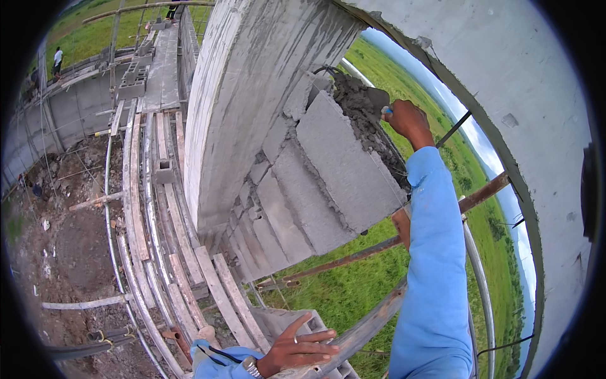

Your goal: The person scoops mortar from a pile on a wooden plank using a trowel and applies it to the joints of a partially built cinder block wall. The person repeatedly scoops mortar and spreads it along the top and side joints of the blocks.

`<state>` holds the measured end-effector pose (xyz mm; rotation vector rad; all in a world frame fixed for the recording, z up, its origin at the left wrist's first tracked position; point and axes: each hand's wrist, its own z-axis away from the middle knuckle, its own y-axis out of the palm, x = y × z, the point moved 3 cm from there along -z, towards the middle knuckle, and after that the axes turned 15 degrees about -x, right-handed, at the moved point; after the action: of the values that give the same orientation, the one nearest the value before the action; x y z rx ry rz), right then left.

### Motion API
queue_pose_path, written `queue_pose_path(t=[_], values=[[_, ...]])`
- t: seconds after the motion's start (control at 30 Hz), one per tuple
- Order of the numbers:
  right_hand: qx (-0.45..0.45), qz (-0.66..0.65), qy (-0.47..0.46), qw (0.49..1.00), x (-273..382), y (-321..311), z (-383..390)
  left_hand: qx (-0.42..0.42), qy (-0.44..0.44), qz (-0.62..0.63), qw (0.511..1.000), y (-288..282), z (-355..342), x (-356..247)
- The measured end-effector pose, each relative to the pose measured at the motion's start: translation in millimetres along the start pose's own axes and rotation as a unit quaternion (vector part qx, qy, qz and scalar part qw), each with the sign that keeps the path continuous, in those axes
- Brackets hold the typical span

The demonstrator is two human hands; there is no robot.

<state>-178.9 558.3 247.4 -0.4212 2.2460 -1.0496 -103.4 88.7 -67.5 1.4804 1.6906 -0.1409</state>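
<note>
My right hand (409, 121) is closed round the blue handle of a trowel, with the arm stretched up over the wall. The trowel's grey blade (377, 100) lies against wet mortar (361, 108) on top of a grey concrete block wall (344, 161). That mortar runs along the top edge of the uppermost block, beside a concrete column (252, 82). My left hand (300, 348), with a ring and a wristwatch, has its fingers spread. It rests by a weathered pole (379, 316) and grey hollow blocks (284, 319); nothing is held in it.
Scaffold planks (180, 221) and metal pipes run along the left of the column. A loose hollow block (164, 172) sits on them. Rough soil (76, 234) lies below. A concrete beam (505, 69) overhangs at right. Far left, a person (58, 61) stands near a wall.
</note>
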Motion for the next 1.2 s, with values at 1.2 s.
queue_pose_path(t=[1.2], values=[[0.216, -0.156, 0.221, 0.938, -12, -43, 15, 0.013, 0.033, -0.01, 0.999, -4, 10, 12]])
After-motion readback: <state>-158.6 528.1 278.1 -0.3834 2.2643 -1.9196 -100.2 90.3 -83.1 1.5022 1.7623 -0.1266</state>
